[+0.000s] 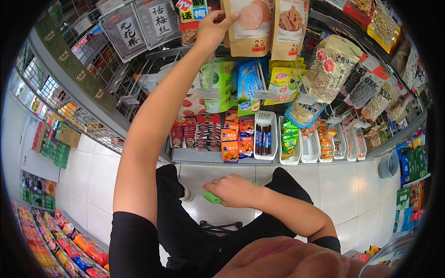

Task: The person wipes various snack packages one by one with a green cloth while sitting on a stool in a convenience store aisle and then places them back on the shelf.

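My left hand (215,27) reaches up to the top row of hanging snack packs, its thumb and fingers on the left edge of a brown kraft-paper snack pouch (252,38). Whether the fingers pinch the pouch firmly is hard to tell. Beside it on the right hangs a second kraft pouch (289,33); on the left hangs a red pack of dried plums (189,34). My right hand (233,190) is closed around a rolled green cloth (212,197), held low above the floor between my knees.
Metal hooks hold green, blue and yellow snack bags below the kraft pouches. White plastic baskets (265,156) and small orange boxes (229,151) line the lower shelf. A folding stool's frame (221,226) shows between my legs. Snack racks (74,243) stand lower left; a grey bucket (388,165) stands right.
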{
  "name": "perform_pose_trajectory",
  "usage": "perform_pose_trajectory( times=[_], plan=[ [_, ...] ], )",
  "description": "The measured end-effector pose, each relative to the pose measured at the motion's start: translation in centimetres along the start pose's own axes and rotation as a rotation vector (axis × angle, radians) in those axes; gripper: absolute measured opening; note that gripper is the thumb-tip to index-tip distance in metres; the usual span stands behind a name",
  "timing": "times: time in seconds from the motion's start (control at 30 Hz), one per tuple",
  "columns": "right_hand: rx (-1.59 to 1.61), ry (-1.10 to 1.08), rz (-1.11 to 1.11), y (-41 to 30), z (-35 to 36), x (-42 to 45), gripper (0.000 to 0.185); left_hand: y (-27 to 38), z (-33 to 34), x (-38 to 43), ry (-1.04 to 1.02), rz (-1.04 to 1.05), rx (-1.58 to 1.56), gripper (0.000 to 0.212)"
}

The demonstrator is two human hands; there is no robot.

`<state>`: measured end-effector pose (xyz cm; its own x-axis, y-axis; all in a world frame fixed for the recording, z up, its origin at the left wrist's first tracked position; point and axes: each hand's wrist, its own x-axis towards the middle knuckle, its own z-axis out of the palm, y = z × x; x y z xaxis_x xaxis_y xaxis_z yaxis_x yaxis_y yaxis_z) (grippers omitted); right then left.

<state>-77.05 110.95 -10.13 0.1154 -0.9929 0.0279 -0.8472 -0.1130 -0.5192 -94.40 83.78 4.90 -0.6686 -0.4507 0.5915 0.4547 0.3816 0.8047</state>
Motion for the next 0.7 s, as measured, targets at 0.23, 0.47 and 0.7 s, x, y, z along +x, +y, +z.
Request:
perform_pose_trajectory(
  times=[0.23,0.47,0.7],
  plan=[
    [-0.040,-0.088,0.021,0.4,0.0,0.1,0.046,0.4,1.7,-0.9,-0.118,-0.163,0.002,0.053],
    [-0.047,-0.097,0.028,0.3,-0.2,0.1,0.042,1.1,1.9,-0.9,-0.104,-0.190,-0.113,0.048],
    [-0.038,-0.059,0.033,0.5,0.1,-0.3,0.040,3.3,0.9,-3.8,-0.099,-0.124,-0.270,0.044]
  ],
)
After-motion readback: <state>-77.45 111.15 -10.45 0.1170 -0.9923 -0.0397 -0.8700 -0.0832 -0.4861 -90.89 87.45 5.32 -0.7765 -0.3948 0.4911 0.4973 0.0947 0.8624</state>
